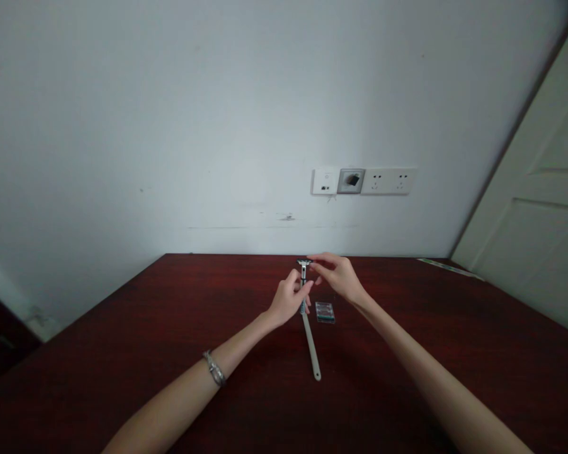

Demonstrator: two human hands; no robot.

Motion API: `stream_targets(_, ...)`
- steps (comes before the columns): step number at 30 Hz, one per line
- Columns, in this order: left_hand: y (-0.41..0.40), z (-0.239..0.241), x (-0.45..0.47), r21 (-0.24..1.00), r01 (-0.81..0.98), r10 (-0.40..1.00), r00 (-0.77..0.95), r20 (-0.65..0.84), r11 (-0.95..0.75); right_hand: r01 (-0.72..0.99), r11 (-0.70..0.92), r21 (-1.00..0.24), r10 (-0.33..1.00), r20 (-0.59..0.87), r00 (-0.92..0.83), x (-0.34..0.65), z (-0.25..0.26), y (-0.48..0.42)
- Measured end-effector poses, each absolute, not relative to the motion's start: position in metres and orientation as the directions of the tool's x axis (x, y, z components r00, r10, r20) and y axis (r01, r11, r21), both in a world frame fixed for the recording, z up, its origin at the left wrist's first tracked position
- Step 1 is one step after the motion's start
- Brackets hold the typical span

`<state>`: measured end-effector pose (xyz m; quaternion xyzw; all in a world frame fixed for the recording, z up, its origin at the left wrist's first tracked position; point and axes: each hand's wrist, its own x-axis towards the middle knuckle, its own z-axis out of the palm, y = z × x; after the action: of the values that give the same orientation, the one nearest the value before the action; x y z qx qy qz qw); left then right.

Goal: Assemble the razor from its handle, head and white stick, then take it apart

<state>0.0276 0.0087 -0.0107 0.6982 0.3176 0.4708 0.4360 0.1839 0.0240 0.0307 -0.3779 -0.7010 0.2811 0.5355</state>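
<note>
Two hands meet over a dark red table point(123, 353), and between them stands one safety razor point(303, 272), upright with its head at the top and clear of the tabletop. The left hand point(288, 299) is closed around the razor's handle, fingers curled in and thumb pressed to the shaft. The right hand point(338, 276) comes in from the other side and pinches narrowly at the razor's head with thumb and forefinger, the other fingers loosely bent behind them.

Two more things lie on the table, both just below the hands. One small blade packet point(325, 312) lies flat right under the right hand's wrist, apart from the razor. One long white stick point(311, 350) starts beneath the left hand's fingers and runs back toward the person, ending between the two forearms; what it is cannot be told.

One metal bracelet point(214, 369) sits on the left wrist; the right wrist is bare.

Beyond the hands, on the pale wall, there is one row of wall sockets point(362, 181) with a single grey-framed plate among the white ones. One pale door point(539, 208) stands well off to the right hand's side.
</note>
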Motion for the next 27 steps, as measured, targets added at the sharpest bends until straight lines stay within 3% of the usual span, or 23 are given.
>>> stream_targets(27,0.0049,-0.0088,0.0290,0.916,0.079,0.861,0.383,0.335,-0.392,0.167,0.566,-0.807,0.822,0.540,-0.182,0.1830,0.0337,0.0236)
